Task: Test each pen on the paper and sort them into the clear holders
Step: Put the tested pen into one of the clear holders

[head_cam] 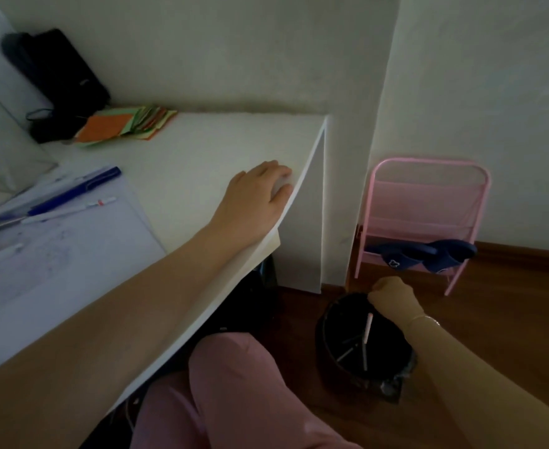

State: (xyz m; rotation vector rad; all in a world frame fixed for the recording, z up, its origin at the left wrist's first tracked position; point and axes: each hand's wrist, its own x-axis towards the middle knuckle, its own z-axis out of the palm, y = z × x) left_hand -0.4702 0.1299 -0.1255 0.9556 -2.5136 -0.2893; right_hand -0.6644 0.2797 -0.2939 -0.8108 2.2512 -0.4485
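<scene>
Several pens lie at the left on a scribbled white paper [72, 254], among them a blue pen [72, 195] and a white pen with a red band [72, 210]. My left hand [253, 196] rests palm down on the white desk [202, 150] near its right edge, holding nothing. My right hand [393, 296] is down beside the desk, fingers closed, right over a black bin [328, 345] on the floor. A white pen [368, 335] stands upright in the bin just under that hand, apart from it, with other pens beside it. A clear container [4, 147] shows at the far left.
A pile of orange and green sticky notes [127, 126] and a black device [56, 72] sit at the back of the desk. A pink wire rack [428, 205] with a dark blue cloth [428, 254] stands against the wall. My pink-clad knee [234, 384] is below the desk.
</scene>
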